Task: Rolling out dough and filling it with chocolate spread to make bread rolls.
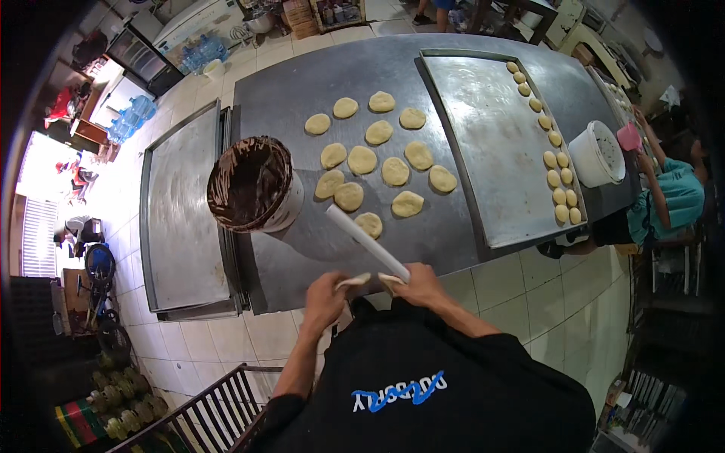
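Close to my body at the table's near edge, my left hand [325, 300] is closed on a piece of pale dough [353, 280]. My right hand [423, 285] grips the lower end of a smooth white rod [368, 243], with another bit of pale dough [390, 281] at its fingers. Whether both bits are one piece, I cannot tell. The rod slants up and left over the table. Beyond it lie several flattened dough rounds [362, 160]. Left of them stands a bucket [293, 208], its inside and rim smeared with dark brown chocolate-like paste.
Metal trays [181, 219] are stacked at the table's left end. A large tray [483, 151] on the right carries small dough balls along its right side. Past it are a white bucket [585, 155] and a person in a teal shirt [672, 200] holding a pink scoop [629, 137].
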`<state>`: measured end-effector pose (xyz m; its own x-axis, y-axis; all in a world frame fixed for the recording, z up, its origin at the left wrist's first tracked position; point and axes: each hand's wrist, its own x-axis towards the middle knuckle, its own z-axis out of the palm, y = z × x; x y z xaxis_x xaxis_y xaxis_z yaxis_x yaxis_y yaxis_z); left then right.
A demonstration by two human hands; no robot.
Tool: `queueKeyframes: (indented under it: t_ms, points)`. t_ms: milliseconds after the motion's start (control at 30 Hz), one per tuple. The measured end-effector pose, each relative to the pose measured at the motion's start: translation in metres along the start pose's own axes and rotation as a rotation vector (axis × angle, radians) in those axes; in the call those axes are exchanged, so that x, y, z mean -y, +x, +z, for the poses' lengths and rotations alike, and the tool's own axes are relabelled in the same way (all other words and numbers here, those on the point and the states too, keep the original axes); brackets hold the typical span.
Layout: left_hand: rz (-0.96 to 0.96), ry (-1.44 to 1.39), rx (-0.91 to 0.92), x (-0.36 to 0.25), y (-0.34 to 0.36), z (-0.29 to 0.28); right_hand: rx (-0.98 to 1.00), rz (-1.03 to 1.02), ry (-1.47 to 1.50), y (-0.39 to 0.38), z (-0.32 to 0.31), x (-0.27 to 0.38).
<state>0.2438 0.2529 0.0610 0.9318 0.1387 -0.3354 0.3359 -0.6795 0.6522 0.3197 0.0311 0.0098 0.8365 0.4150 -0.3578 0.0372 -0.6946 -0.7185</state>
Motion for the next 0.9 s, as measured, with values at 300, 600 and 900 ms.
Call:
queueKeyframes:
  t_ms: [300,600,900]
  points:
    - [0.453,-1.752,-0.426,0.012,-0.042,-0.120,-0.029,-0.091,0.261,-0.023,-0.033,0.016]
    - [0.155,-0.596,-0.456,-0.017,-0.080,-0.182,-0.414,-0.314,-0.286,0.108,-0.107,0.046]
    - [1.054,-1.059,-0.525,0.043,-0.074,-0.358,0.423,-0.726,-1.145,0.245,-0.036,0.345]
